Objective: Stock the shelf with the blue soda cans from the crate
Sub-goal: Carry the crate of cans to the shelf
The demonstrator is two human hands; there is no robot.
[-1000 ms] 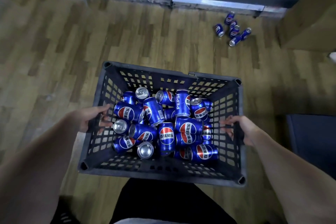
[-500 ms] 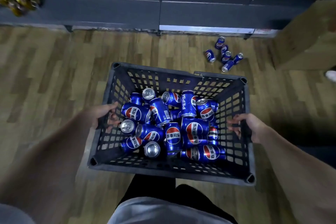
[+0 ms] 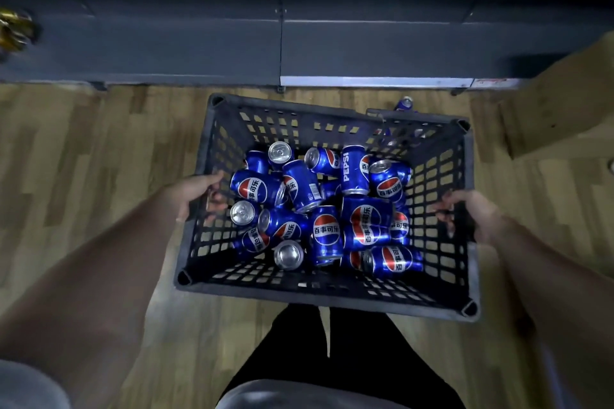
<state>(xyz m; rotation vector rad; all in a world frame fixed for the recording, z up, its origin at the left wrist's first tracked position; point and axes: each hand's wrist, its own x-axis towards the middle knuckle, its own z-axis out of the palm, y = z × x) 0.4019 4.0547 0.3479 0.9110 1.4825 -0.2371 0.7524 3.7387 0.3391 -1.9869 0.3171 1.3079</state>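
Note:
A black slatted plastic crate (image 3: pixel 327 294) hangs in front of me above the wooden floor. Several blue soda cans (image 3: pixel 327 232) lie jumbled inside it, some on their sides, some with silver tops showing. My left hand (image 3: pixel 196 192) grips the crate's left wall, fingers hooked through the slats. My right hand (image 3: pixel 465 212) grips the right wall the same way. The dark grey shelf (image 3: pixel 199 53) runs across the top of the view, its lowest board just beyond the crate.
A few more blue cans (image 3: pixel 403 104) lie on the floor behind the crate's far right corner, mostly hidden by it. A brown cardboard box (image 3: pixel 561 100) stands at the right. Gold items (image 3: pixel 13 30) sit on the shelf at far left.
The crate, held by both hands, has moved forward toward the shelf. The loose floor cans have slipped behind its far rim, and more shelf fills the top of the view.

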